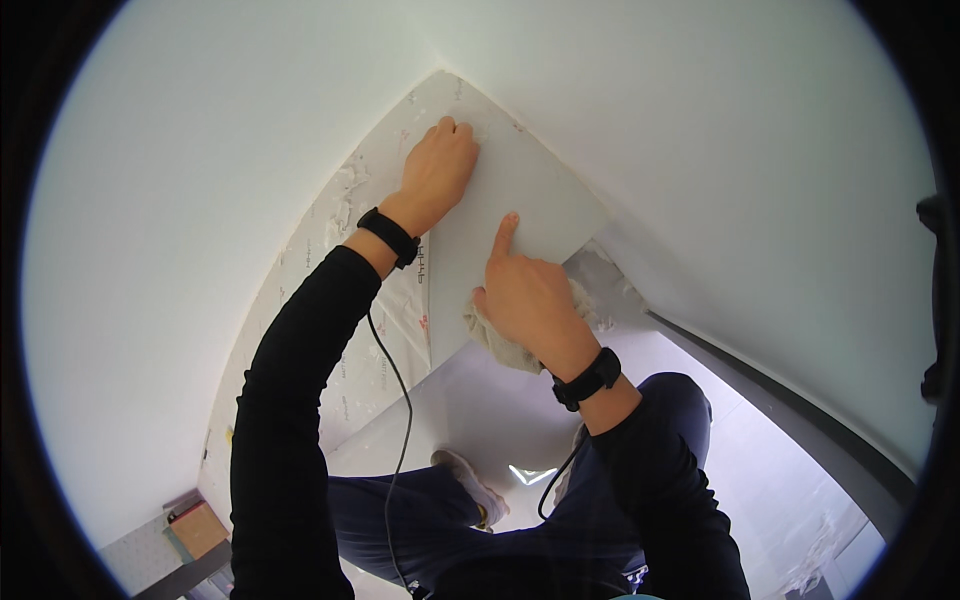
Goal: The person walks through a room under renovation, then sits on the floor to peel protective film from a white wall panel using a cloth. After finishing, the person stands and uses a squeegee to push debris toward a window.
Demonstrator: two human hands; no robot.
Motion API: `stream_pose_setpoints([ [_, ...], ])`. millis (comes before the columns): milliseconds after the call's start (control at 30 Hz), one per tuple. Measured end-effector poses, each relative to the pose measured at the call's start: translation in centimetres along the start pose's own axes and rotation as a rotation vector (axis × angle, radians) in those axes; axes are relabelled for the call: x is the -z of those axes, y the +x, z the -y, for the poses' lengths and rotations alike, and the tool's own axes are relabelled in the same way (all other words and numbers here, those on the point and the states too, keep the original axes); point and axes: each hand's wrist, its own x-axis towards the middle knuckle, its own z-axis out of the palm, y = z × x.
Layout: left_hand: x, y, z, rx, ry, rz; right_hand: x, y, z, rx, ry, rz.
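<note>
My left hand (442,169) has its fingers curled down on a white panel near the corner of two walls, at the edge of a printed plastic protective film (390,315). Whether it pinches the film cannot be made out. My right hand (529,300) holds a crumpled beige cloth (499,349) under its palm, with the index finger pointing out over the bare grey-white part of the panel (517,187). The film covers the panel's left side, where it is torn and wrinkled.
White walls rise to the left (187,187) and right (750,150). A dark edge strip (750,367) runs along the right wall's lower end. My bent legs and a shoe (472,484) are below. Black cables hang near both wrists. A brown box-like object (199,529) lies lower left.
</note>
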Motion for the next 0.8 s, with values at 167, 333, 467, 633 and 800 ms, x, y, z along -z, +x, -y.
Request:
stream_pose_setpoints([
  [167,-0.3,1.6,0.6,0.185,-0.134,-0.008,0.3,0.1,-0.3,-0.033,0.0,0.025],
  [333,-2.7,2.5,5.6,0.467,-0.685,-0.072,0.2,0.0,0.4,-0.008,-0.031,-0.001],
  [467,-0.2,3.9,8.8,0.748,-1.383,-0.281,0.1,0.0,0.6,-0.007,-0.027,-0.007],
  [633,5.5,5.2,2.5,0.302,-0.233,-0.082,0.4,0.0,0.0,-0.049,-0.01,0.008],
  [800,1.2,1.4,-0.8,0.104,0.006,-0.068,0.4,-0.5,0.2,0.003,0.022,-0.065],
])
